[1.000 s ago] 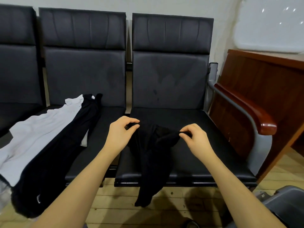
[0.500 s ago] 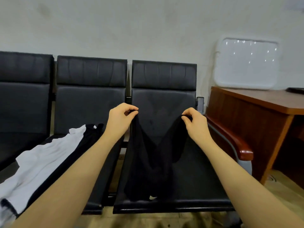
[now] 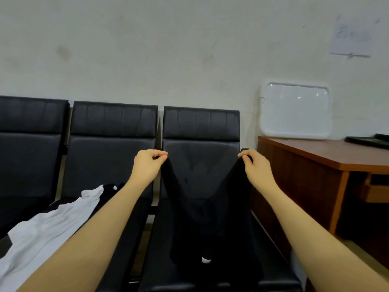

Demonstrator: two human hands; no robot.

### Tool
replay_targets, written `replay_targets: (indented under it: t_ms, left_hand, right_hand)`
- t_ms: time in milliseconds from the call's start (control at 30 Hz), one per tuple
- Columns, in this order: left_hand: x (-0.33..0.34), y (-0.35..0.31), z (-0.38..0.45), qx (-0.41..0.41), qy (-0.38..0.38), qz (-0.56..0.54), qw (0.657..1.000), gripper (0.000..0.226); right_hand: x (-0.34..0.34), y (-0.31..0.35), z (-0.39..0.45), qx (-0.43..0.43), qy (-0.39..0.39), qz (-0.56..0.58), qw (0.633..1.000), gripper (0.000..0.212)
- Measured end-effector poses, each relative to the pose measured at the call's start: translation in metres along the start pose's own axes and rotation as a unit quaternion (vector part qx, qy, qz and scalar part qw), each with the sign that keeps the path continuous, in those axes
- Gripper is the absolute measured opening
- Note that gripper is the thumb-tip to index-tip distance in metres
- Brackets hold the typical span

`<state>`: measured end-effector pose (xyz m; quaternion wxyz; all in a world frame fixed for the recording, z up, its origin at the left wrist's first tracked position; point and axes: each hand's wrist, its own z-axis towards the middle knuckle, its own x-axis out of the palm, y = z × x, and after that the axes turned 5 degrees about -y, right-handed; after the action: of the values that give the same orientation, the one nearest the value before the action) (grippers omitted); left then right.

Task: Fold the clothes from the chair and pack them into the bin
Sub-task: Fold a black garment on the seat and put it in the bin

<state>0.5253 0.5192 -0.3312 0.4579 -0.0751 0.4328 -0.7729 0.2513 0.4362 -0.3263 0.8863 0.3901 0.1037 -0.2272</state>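
Both hands hold up a black garment (image 3: 207, 218) in front of the right black chair (image 3: 201, 127). The left hand (image 3: 148, 165) and the right hand (image 3: 255, 167) each pinch one top corner. A white garment (image 3: 42, 232) lies on the neighbouring seat. A wooden desk (image 3: 328, 154) stands at the right, against the pale wall (image 3: 168, 49).

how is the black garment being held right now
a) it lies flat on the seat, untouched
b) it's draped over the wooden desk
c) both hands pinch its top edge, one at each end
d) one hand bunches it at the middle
c: the left hand and right hand each pinch an upper corner of the black garment, which hangs down between them in front of the chair.
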Motion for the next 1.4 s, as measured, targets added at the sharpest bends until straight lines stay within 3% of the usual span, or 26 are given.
replay_targets:
  t_ms: [133, 233, 367, 567, 667, 833, 967, 1100, 1167, 1267, 1400]
  left_hand:
    - [0.003, 0.015, -0.008, -0.012, 0.069, 0.024, 0.997, 0.030]
    - [0.006, 0.025, -0.014, 0.055, 0.095, 0.093, 0.990, 0.022]
    - [0.009, 0.037, -0.023, 0.096, 0.092, 0.099, 0.986, 0.016]
    - [0.018, 0.069, -0.032, 0.018, 0.102, 0.092, 0.990, 0.012]
    - [0.021, 0.088, -0.040, 0.009, 0.115, 0.105, 0.988, 0.025]
    - [0.023, 0.120, -0.049, 0.034, 0.158, 0.151, 0.975, 0.044]
    - [0.024, 0.124, -0.056, 0.010, 0.198, 0.189, 0.962, 0.018]
    - [0.018, 0.127, -0.058, 0.098, 0.260, 0.355, 0.893, 0.027]
    - [0.019, 0.131, -0.059, 0.107, 0.239, 0.368, 0.892, 0.023]
    - [0.020, 0.134, -0.062, 0.106, 0.148, 0.318, 0.931, 0.017]
    - [0.018, 0.127, -0.060, 0.051, 0.036, 0.205, 0.977, 0.010]
  right_hand:
    - [0.002, -0.020, -0.010, 0.032, 0.002, -0.020, 0.999, 0.019]
    - [0.008, -0.036, -0.019, 0.062, 0.014, -0.025, 0.998, 0.020]
    - [0.020, -0.056, -0.028, 0.071, 0.062, -0.042, 0.995, 0.019]
    - [0.031, -0.084, -0.041, 0.026, 0.181, -0.206, 0.961, 0.022]
    - [0.031, -0.091, -0.053, 0.016, 0.209, -0.305, 0.929, 0.028]
    - [0.035, -0.106, -0.073, 0.015, 0.190, -0.371, 0.909, 0.016]
    - [0.040, -0.114, -0.081, 0.026, 0.151, -0.362, 0.920, 0.014]
    - [0.042, -0.119, -0.082, 0.002, 0.109, -0.328, 0.938, 0.010]
    - [0.042, -0.118, -0.082, 0.015, 0.106, -0.267, 0.958, 0.007]
    - [0.041, -0.111, -0.080, 0.088, 0.084, -0.143, 0.982, 0.015]
    - [0.037, -0.104, -0.077, 0.019, 0.064, -0.214, 0.975, 0.008]
